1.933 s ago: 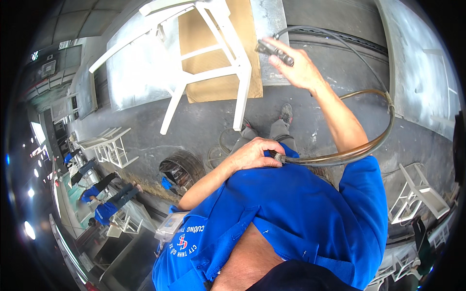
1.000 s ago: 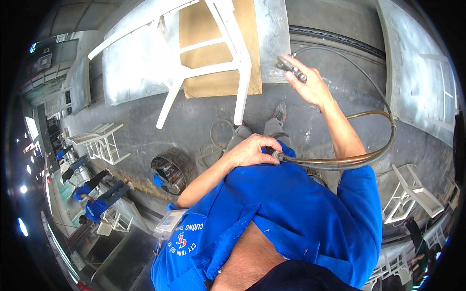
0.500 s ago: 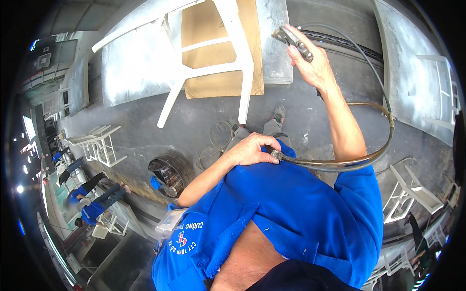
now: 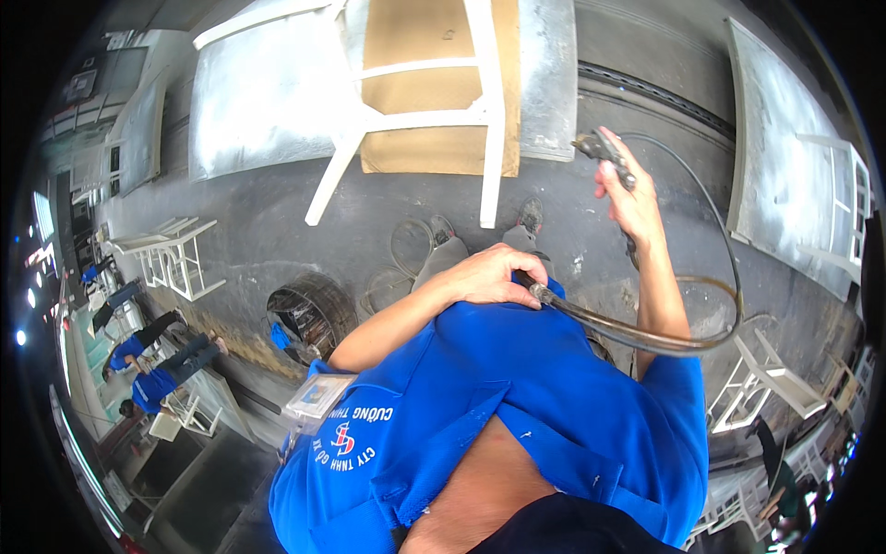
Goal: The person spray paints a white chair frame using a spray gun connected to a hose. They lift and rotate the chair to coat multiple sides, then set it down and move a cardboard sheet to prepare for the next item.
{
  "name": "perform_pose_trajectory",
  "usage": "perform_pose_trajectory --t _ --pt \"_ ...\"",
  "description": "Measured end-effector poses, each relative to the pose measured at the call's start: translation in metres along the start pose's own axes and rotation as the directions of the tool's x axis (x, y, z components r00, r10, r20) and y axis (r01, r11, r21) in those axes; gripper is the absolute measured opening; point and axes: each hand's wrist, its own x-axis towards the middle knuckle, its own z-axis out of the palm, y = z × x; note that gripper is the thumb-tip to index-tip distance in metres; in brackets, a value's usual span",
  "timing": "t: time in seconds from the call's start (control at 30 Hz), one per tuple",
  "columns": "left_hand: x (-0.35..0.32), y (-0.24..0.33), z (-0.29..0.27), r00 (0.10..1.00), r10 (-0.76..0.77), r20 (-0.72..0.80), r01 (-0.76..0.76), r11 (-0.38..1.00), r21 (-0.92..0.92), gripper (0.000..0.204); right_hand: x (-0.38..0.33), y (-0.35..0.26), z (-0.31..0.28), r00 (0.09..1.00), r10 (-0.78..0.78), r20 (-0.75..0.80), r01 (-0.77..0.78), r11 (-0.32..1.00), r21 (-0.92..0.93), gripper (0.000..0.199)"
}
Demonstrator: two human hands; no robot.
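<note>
Clear rectangular badge holder w/ white-and-blue card inside, clipped at lower left of blue shirt. Red-and-white round logo patch w/ white lettering just right of badge, on shirt front. No pkgs, signs or screens seen.

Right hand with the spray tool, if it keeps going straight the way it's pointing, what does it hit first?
Probably the white chair. The right hand aims the spray tool up-left toward the chair's leg and the grey board behind it; depth is unclear.
</note>
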Motion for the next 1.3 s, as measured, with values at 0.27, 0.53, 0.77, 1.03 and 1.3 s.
perform_pose_trajectory --t 0.27,0.53,0.77,1.03,1.3 --pt "-0.055 -0.02 -0.047 0.997 0.043 0.062 -0.045 0.999 0.028 0.032 -0.053 -0.063 0.074 0.987 -0.106 -0.12 0.12 0.986 0.119 0.063" --pt "-0.161 -0.051 -0.093 0.993 0.049 0.11 -0.032 0.987 -0.157 0.033 -0.054 -0.173 0.184 0.968 -0.116 -0.221 0.078 0.982 -0.174 0.054" --pt "-0.201 -0.053 -0.113 0.997 0.076 0.029 -0.075 0.996 -0.043 0.031 -0.057 -0.23 0.257 0.974 -0.213 0.08 0.219 0.972 -0.087 0.059" --pt "-0.192 -0.052 -0.105 0.998 0.032 0.052 -0.029 0.998 -0.064 0.03 -0.073 -0.219 0.219 0.99 -0.107 -0.095 0.081 0.966 -0.244 0.06" --pt "-0.147 -0.049 -0.07 0.971 0.15 0.188 -0.146 0.989 -0.035 0.033 -0.099 -0.214 0.138 0.883 -0.303 -0.358 0.173 0.92 -0.351 0.054"
